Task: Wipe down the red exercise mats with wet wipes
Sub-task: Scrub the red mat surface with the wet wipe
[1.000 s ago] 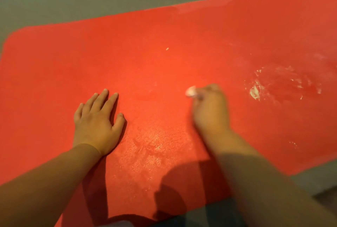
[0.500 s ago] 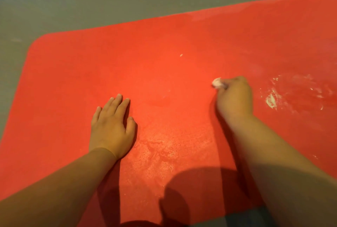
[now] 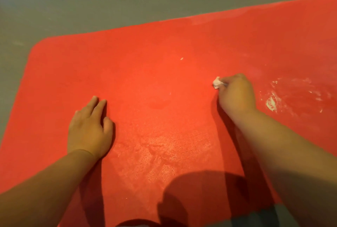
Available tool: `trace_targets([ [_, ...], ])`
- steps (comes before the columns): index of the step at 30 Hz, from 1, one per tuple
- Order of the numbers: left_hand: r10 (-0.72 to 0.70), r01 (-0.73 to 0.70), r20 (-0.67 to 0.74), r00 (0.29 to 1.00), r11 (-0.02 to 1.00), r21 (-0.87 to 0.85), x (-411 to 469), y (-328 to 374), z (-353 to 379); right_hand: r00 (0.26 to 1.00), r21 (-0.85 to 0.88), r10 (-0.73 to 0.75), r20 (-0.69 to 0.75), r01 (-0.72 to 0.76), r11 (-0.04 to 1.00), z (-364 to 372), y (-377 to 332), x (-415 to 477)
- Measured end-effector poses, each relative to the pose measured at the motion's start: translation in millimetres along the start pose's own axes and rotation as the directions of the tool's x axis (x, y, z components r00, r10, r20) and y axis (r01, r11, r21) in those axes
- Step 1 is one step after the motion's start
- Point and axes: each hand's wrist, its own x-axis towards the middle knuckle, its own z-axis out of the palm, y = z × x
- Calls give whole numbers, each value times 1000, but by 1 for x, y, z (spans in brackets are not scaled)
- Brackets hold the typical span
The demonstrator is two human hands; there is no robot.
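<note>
A red exercise mat [image 3: 164,73] fills most of the view, lying on a grey floor. My right hand [image 3: 236,95] grips a small crumpled white wet wipe [image 3: 217,82], and the wipe's tip sticks out to the left of my curled fingers, down on the mat. My left hand [image 3: 90,128] rests flat on the mat, fingers straight and close together. A wet, shiny patch [image 3: 164,153] lies between my two arms. White smears [image 3: 273,101] mark the mat to the right of my right hand.
Grey floor [image 3: 91,4] runs along the mat's far and left edges. A tiny pale crumb [image 3: 181,58] sits on the mat beyond my hands. My shadow falls on the mat's near edge.
My right hand with the wipe has moved right and away from me across the mat. My left hand stays planted, and the view has shifted so more floor shows on the left.
</note>
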Motion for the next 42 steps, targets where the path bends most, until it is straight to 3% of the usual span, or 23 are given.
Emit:
trace_targets([
  [2,-36,37,26,999,999,-37,0,0,4,996,58,-80,29,78,995,21,-26,-28],
  [4,-9,11,33,999,999,-48,1,-1,6,964,158,-255,78,240,958,45,-69,-64],
  [8,-16,17,17,1000,998,-66,3,-4,7,767,261,-599,230,545,797,64,-125,-110],
  [9,-14,15,18,1000,997,-72,2,-4,7,753,243,-607,253,558,794,61,-118,-97],
  [11,-10,12,20,1000,996,-87,2,-4,8,840,157,-481,251,455,876,49,-92,-56],
  [13,-11,12,15,1000,995,-97,2,-4,8,957,2,-256,137,258,966,29,-57,-12],
  [15,-3,4,15,1000,995,-98,2,-4,8,996,-49,-88,6,88,995,20,-40,8],
  [16,-2,3,14,1000,995,-100,2,-3,7,998,-44,-61,7,61,997,23,-48,3],
  [18,-9,10,9,1000,995,-104,2,-3,6,993,40,-95,72,92,995,39,-81,-24],
  [19,-10,11,8,1000,995,-103,2,-3,6,979,95,-179,103,169,981,50,-100,-43],
  [23,-6,7,9,1000,994,-112,1,-5,5,784,224,-558,272,512,829,68,-148,-99],
  [25,-1,3,22,1000,993,-117,3,-4,6,745,232,-584,322,536,812,58,-134,-79],
  [28,-10,14,29,1000,993,-120,2,-4,7,881,30,-402,249,407,913,26,-77,-31],
  [30,6,-2,29,1000,992,-123,0,-2,6,983,-117,-155,95,165,979,-3,-25,-7],
  [32,77,-72,34,996,990,-119,-2,-1,4,1000,-169,13,17,-10,986,-14,-7,-9],
  [33,130,-124,46,990,986,-115,-2,0,2,1000,-153,30,10,-28,988,-10,-13,-19],
  [35,204,-196,73,976,974,-110,-1,2,0,993,-75,-82,89,89,993,8,-45,-50],
  [37,208,-200,87,974,975,-100,0,3,-3,947,110,-238,217,219,970,27,-84,-88],
  [40,192,-184,93,977,979,-90,-2,4,-5,782,249,-514,352,452,857,32,-100,-118],
  [42,189,-181,97,977,980,-84,-4,5,-4,798,194,-492,349,452,871,20,-71,-90],
])
